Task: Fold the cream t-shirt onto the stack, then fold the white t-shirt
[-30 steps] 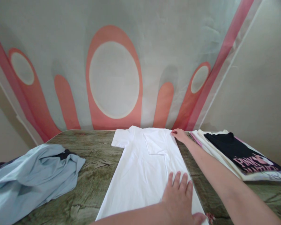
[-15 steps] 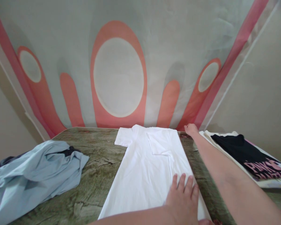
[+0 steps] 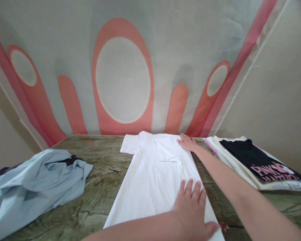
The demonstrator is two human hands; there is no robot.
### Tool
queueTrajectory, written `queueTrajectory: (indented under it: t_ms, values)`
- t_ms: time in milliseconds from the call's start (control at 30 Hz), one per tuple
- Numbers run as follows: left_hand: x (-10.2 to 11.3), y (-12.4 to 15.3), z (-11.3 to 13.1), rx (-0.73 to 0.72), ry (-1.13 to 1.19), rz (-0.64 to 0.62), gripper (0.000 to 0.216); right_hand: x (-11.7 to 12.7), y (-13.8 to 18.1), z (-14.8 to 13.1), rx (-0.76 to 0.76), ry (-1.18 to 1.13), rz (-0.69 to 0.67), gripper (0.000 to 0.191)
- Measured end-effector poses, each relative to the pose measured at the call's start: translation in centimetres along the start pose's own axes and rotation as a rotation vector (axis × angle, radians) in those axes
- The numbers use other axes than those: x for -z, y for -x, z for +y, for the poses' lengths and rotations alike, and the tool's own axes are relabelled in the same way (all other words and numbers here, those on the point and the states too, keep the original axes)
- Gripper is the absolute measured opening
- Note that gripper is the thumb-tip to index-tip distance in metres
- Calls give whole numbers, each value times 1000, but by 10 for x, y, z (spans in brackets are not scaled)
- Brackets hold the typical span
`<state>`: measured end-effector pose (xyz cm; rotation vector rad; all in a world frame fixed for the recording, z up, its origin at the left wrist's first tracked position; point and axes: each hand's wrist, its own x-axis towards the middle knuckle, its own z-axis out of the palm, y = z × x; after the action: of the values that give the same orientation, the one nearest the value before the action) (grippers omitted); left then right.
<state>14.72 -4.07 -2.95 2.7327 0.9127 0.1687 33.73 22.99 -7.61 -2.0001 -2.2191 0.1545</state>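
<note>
A white T-shirt [image 3: 150, 180] lies on the wood-patterned table, its left sleeve sticking out and its right side folded inward with that sleeve on top. My left hand [image 3: 191, 206] rests flat on the lower right part of the shirt, fingers spread and thumb out to the right. At the shirt's far right corner, my right hand [image 3: 188, 142] lies palm down on the folded edge, fingers stretched out. Neither hand grips anything.
A crumpled light blue garment [image 3: 47, 187] with dark cloth under it lies on the left. To the right is a stack of folded clothes with a black printed shirt [image 3: 256, 157] on top. Behind the wooden table [image 3: 100, 180] stands a grey wall with pink shapes [image 3: 122, 127].
My right hand has moved left from beside the shirt onto its far right corner, and its fingers have opened out. My left hand stays on the shirt. The view has shifted slightly.
</note>
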Motion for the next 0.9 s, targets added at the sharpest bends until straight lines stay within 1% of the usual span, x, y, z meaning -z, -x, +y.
queueTrajectory:
  t_ms: [33, 100, 167, 200, 267, 400, 467, 567, 700, 800, 900]
  values:
    - [0, 1, 0, -1, -6, 3, 83, 2, 0, -2, -34, 7, 21, 70]
    - [0, 2, 0, -3, -20, 8, 82, 6, 2, -9, -80, 29, 107, 71]
    - [-1, 2, 0, -3, -29, 11, 81, 8, 10, -19, -97, 50, 202, 67]
    - [-1, 3, 0, -1, -29, 11, 80, 9, 16, -25, -86, 52, 224, 65]
    - [-1, 3, 0, -2, -22, 12, 79, 8, 34, -37, -8, 29, 185, 62]
    - [2, 2, 2, 6, -30, 4, 78, 3, 73, -53, 275, -45, 45, 63]
    - [3, 1, 3, 15, -50, -12, 78, 1, 85, -60, 339, -58, -10, 64]
    - [4, 0, 2, 32, -84, -26, 78, -1, 87, -72, 317, -36, -66, 64]
    - [2, -2, -1, 54, -106, -5, 75, 1, 77, -84, 295, -17, -82, 63]
    - [0, -3, -2, 68, -114, 8, 76, 4, 75, -87, 296, -21, -73, 63]
    - [4, -2, -2, 56, -117, -6, 77, 5, 78, -86, 309, -27, -45, 62]
